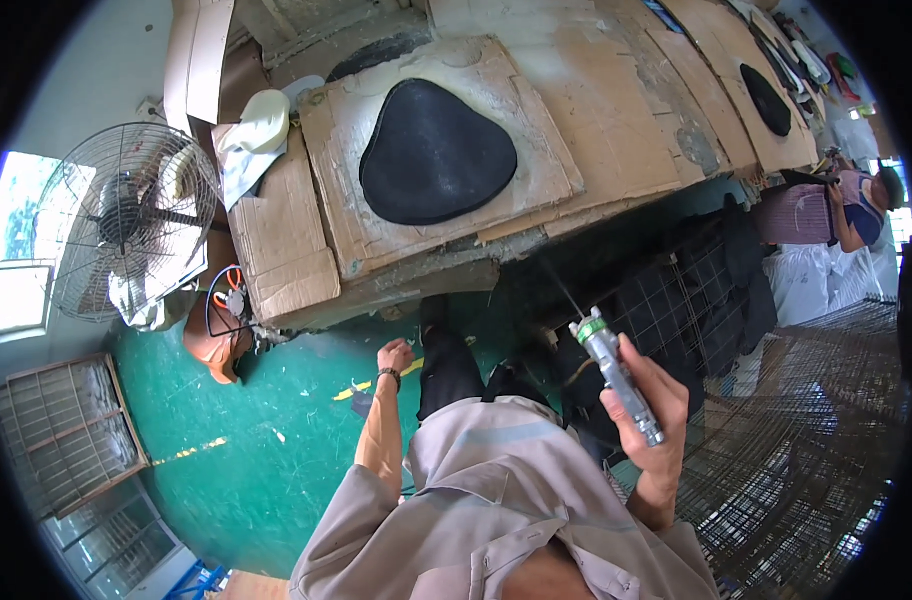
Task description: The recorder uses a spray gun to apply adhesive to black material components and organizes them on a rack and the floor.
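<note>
My right hand [661,415] is closed around a silver spray gun [616,375] with a green ring near its nozzle. The gun is held up in front of my right side, its nozzle toward the dark space beside the bench, where a faint streak shows. My left hand [396,356] hangs low by my left thigh, fingers curled in, with nothing seen in it. Ahead of me a black rounded-triangle pad [436,155] lies flat on a stained cardboard sheet [546,150] on the bench. Neither hand touches the pad.
A caged floor fan [126,220] stands at left, near an orange-brown container [214,335] with a hose. Wire mesh racks [806,440] fill the right side, beside dark cloth-like pieces [706,290]. Another black pad [766,100] lies farther along the bench. A co-worker [826,210] stands at far right.
</note>
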Motion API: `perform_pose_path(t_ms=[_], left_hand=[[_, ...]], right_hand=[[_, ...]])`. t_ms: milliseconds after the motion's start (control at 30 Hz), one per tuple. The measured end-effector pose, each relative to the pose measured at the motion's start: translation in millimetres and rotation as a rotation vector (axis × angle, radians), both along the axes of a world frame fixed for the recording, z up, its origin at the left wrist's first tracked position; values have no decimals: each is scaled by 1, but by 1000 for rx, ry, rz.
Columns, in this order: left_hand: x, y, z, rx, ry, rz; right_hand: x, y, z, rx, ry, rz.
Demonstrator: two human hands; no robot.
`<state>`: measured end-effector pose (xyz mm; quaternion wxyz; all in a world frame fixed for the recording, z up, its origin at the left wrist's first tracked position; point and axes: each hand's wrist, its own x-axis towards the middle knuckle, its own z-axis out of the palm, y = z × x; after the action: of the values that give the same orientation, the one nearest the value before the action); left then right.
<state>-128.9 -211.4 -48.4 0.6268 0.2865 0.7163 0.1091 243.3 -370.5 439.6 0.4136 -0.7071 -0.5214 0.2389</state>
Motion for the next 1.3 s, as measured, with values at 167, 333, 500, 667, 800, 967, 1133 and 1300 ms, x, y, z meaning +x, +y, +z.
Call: perform_pose_path(t_ms=[167, 333, 500, 667, 800, 967, 1133, 1300], left_hand=[[69, 20, 64, 391, -242, 110], [109, 122, 79, 951, 40, 96], [166, 219, 119, 1094, 395, -60], [179, 250, 121, 1021, 771, -422], [186, 250, 131, 1106, 700, -425], [188, 259, 110, 1006, 359, -25], [218, 258, 124, 580, -214, 624], [274, 271, 186, 678, -781, 408]], right_hand=[[13, -21, -14, 36, -54, -199], [-11, -4, -11, -64, 161, 18], [-21, 31, 0, -52, -1, -128], [-30, 55, 23, -118, -7, -164], [-38, 44, 18, -109, 0, -201], [-42, 27, 12, -70, 81, -239], [-42, -13, 11, -112, 106, -238], [-32, -64, -10, -65, 156, -415]])
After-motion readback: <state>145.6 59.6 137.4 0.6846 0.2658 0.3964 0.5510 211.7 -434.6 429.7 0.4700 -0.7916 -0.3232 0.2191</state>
